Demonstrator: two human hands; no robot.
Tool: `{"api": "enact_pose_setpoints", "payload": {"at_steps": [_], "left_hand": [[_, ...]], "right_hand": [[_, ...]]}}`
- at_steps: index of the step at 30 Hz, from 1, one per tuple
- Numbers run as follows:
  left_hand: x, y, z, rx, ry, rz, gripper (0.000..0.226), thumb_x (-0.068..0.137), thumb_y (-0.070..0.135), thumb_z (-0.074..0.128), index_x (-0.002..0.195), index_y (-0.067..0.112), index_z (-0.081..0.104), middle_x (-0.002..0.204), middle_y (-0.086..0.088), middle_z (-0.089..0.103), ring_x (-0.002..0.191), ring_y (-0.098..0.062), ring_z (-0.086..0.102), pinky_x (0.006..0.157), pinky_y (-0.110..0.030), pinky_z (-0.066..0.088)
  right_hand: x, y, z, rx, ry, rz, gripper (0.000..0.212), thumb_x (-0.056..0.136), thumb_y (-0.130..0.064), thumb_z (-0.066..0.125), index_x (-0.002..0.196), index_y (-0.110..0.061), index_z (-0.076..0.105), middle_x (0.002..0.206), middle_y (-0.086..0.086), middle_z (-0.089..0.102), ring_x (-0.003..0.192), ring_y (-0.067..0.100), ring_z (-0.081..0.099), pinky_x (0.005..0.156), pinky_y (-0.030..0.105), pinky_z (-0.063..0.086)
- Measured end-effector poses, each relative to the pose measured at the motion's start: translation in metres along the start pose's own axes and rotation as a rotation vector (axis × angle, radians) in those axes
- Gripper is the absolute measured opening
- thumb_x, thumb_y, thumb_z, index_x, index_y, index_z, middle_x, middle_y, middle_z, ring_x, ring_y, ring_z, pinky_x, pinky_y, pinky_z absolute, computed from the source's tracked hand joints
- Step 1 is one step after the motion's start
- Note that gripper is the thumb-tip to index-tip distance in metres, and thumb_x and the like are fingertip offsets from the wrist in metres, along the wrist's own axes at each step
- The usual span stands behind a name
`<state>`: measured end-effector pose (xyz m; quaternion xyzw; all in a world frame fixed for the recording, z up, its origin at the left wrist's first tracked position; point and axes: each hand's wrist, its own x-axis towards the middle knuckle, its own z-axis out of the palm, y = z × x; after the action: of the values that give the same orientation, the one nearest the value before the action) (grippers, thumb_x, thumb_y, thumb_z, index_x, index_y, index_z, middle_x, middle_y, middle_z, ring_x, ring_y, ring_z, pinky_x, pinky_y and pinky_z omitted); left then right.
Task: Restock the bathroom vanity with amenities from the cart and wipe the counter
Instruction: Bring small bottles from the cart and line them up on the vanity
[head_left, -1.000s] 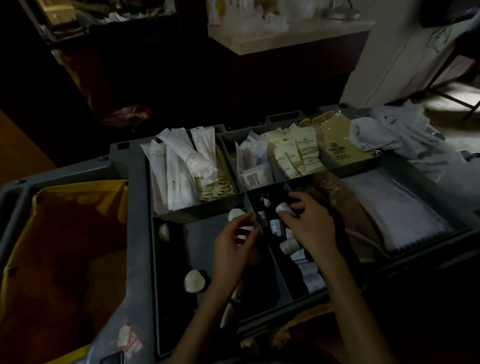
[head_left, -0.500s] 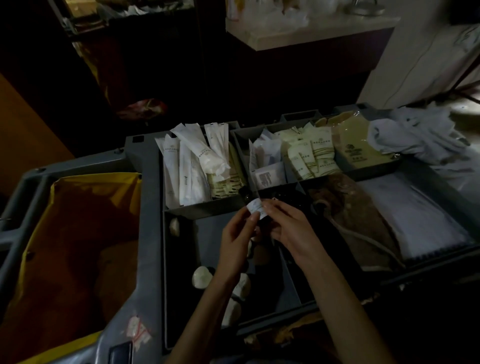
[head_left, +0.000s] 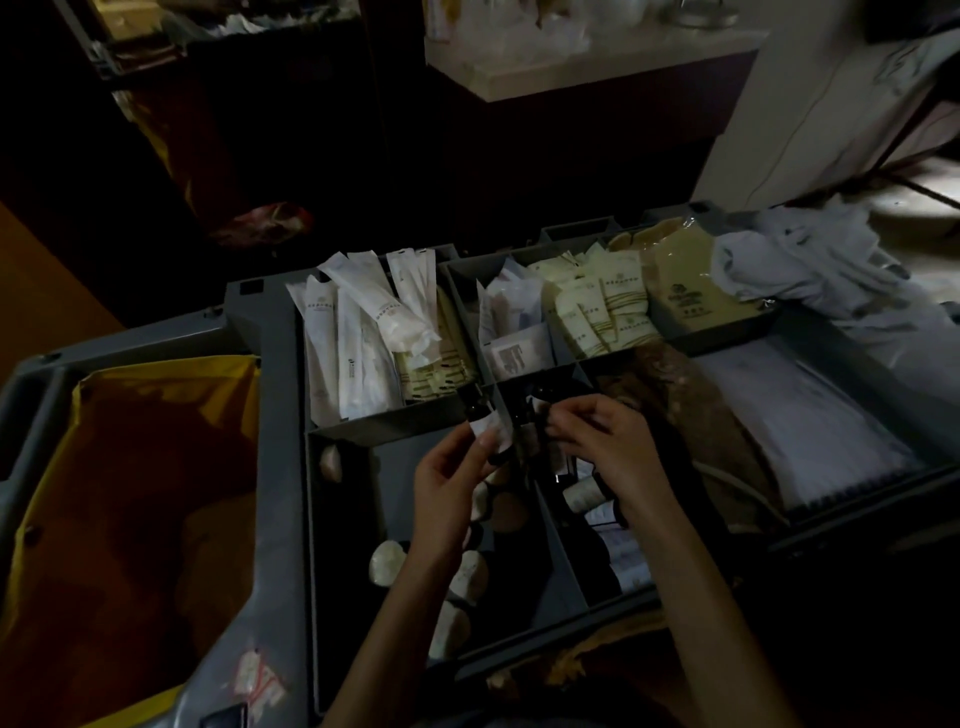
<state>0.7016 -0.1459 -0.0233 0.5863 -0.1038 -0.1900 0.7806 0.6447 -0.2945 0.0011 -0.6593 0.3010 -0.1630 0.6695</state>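
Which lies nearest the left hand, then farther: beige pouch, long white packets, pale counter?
From the left hand:
1. Long white packets, rear left of the cart.
2. Beige pouch, rear right.
3. Pale counter, beyond the cart.

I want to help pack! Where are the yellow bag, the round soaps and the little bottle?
Yellow bag (head_left: 156, 371): head view, on its bright top rim.
Soaps (head_left: 387, 564): head view, on the middle of one loose soap.
Bottle (head_left: 488, 431): head view, on its white label, held by the left hand (head_left: 447, 486).
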Motion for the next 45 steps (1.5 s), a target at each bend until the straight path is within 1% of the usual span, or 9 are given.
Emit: {"api": "enact_pose_setpoints", "payload": {"at_steps": [5, 11, 18, 24, 30, 35, 38, 42, 45], "left_hand": [[0.004, -0.008, -0.004, 0.020, 0.053, -0.026, 0.024, 0.091, 0.010, 0.059, 0.112, 0.001, 0.066, 0.102, -0.012, 0.072, 0.092, -0.019, 0.068, 0.074, -0.025, 0.052], [0.004, -0.008, -0.004, 0.029, 0.054, -0.056, 0.026, 0.091, 0.010, 0.058, 0.114, 0.002, 0.065, 0.106, -0.014, 0.071, 0.100, -0.026, 0.067, 0.085, -0.034, 0.053], [0.001, -0.011, 0.001, 0.118, -0.013, -0.054, 0.026, 0.088, 0.021, 0.063, 0.110, 0.009, 0.069, 0.101, -0.015, 0.072, 0.098, -0.042, 0.064, 0.086, -0.055, 0.050], [-0.003, -0.007, 0.006, 0.100, -0.047, -0.071, 0.034, 0.081, 0.026, 0.063, 0.109, 0.008, 0.069, 0.103, -0.011, 0.073, 0.099, -0.029, 0.067, 0.092, -0.052, 0.049], [-0.001, -0.007, 0.002, 0.064, -0.048, -0.097, 0.033, 0.084, 0.026, 0.063, 0.113, 0.010, 0.068, 0.107, -0.012, 0.071, 0.104, -0.032, 0.066, 0.091, -0.047, 0.051], [-0.004, -0.003, 0.004, 0.059, -0.085, -0.150, 0.028, 0.087, 0.025, 0.061, 0.112, 0.015, 0.069, 0.104, -0.004, 0.073, 0.098, -0.023, 0.065, 0.077, -0.029, 0.049], [-0.008, -0.001, 0.006, 0.055, -0.160, -0.191, 0.030, 0.088, 0.025, 0.059, 0.115, 0.012, 0.067, 0.110, -0.009, 0.071, 0.106, -0.025, 0.065, 0.081, -0.025, 0.053], [-0.017, 0.003, 0.012, 0.089, -0.298, -0.184, 0.034, 0.086, 0.027, 0.059, 0.115, 0.012, 0.066, 0.113, -0.010, 0.070, 0.107, -0.025, 0.066, 0.083, -0.028, 0.054], [-0.026, 0.005, 0.015, 0.119, -0.381, -0.189, 0.031, 0.087, 0.021, 0.059, 0.116, 0.012, 0.066, 0.111, -0.006, 0.071, 0.103, -0.022, 0.067, 0.079, -0.025, 0.054]], "right_hand": [[0.007, 0.016, -0.030, -0.388, 0.189, -0.195, 0.009, 0.089, -0.009, 0.065, 0.093, -0.016, 0.070, 0.091, -0.003, 0.069, 0.090, 0.012, 0.065, 0.079, 0.023, 0.049], [0.004, 0.019, -0.029, -0.611, 0.115, -0.265, 0.017, 0.088, -0.009, 0.065, 0.103, -0.015, 0.069, 0.097, -0.004, 0.068, 0.093, 0.011, 0.064, 0.081, 0.023, 0.048], [-0.004, 0.024, -0.011, -1.079, 0.021, -0.328, 0.042, 0.090, -0.035, 0.062, 0.128, -0.020, 0.055, 0.116, -0.003, 0.063, 0.117, 0.021, 0.045, 0.089, 0.029, 0.040], [-0.002, 0.028, -0.002, -1.273, 0.050, -0.288, 0.058, 0.083, -0.046, 0.058, 0.135, -0.023, 0.045, 0.127, 0.000, 0.059, 0.126, 0.024, 0.039, 0.102, 0.037, 0.025], [0.000, 0.035, -0.007, -0.835, 0.137, -0.276, 0.046, 0.076, -0.036, 0.075, 0.119, -0.030, 0.060, 0.096, -0.007, 0.067, 0.110, 0.018, 0.049, 0.092, 0.033, 0.034], [-0.009, 0.020, -0.015, -0.304, 0.086, -0.128, 0.039, 0.070, -0.025, 0.084, 0.106, -0.026, 0.068, 0.097, -0.011, 0.066, 0.095, 0.005, 0.062, 0.079, 0.020, 0.047], [-0.022, 0.010, -0.017, -0.064, 0.015, -0.151, 0.023, 0.073, -0.015, 0.081, 0.091, -0.027, 0.072, 0.087, -0.008, 0.074, 0.087, 0.007, 0.069, 0.074, 0.019, 0.052], [-0.042, 0.002, -0.019, 0.053, 0.020, -0.088, 0.009, 0.081, -0.019, 0.074, 0.089, -0.023, 0.073, 0.084, -0.012, 0.073, 0.083, -0.001, 0.068, 0.067, 0.011, 0.049], [-0.061, 0.005, -0.021, 0.080, 0.099, -0.044, 0.003, 0.084, -0.025, 0.071, 0.086, -0.026, 0.072, 0.081, -0.012, 0.073, 0.081, 0.001, 0.069, 0.070, 0.017, 0.054]]}}
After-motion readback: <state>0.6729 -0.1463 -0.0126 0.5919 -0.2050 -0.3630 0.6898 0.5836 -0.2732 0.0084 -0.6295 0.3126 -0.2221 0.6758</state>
